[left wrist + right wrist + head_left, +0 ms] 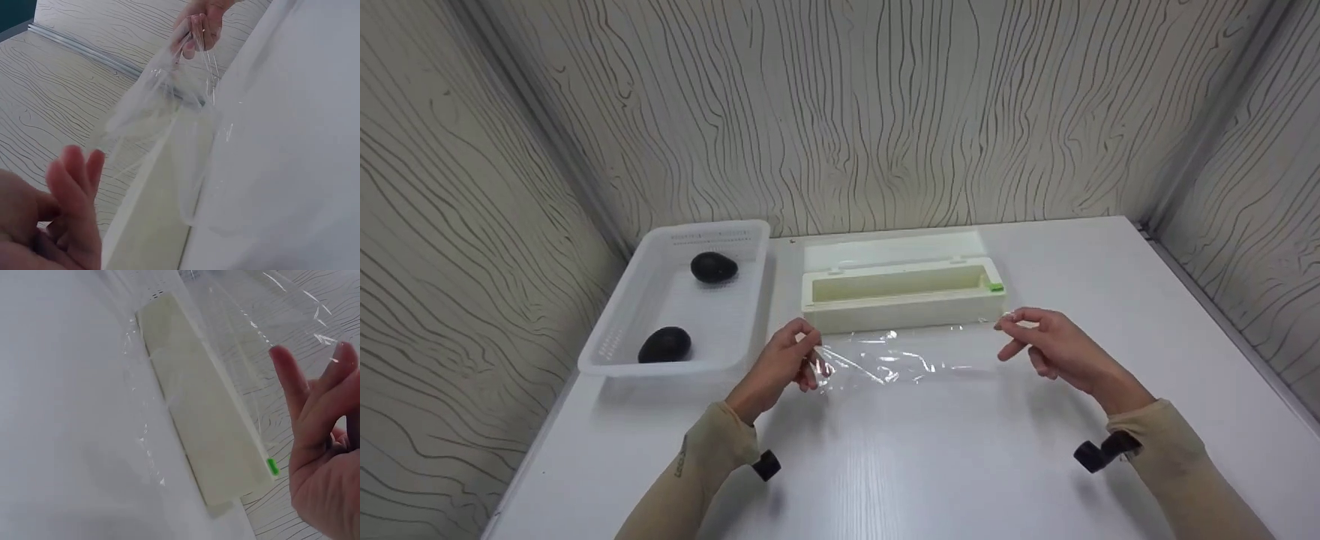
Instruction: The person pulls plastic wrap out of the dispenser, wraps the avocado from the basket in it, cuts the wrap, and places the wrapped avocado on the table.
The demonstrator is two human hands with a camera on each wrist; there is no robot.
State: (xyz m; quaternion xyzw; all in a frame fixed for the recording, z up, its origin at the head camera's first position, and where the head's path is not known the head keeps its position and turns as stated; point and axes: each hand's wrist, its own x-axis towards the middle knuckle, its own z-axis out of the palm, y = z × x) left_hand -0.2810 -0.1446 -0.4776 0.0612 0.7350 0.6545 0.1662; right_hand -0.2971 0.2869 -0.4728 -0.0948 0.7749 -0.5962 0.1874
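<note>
A sheet of clear plastic wrap [900, 356] stretches between both hands, just in front of a cream-coloured wrap dispenser box [907, 307]. My left hand [786, 360] pinches its left end between thumb and fingers. The right end is pinched at the fingertips of my right hand [1054, 345], with the other fingers spread. In the right wrist view the wrap is see-through, and the box [197, 405] shows behind it. The dispenser's lid [892, 247] stands open at the back, and a green slider [996, 287] sits at its right end.
To the left stands a white plastic basket [750, 322] holding two dark avocado-like fruits [713, 267]; the other one [665, 345] lies nearer the front. Everything is on a white table [930, 465], with wood-patterned panels [885, 112] behind and at both sides.
</note>
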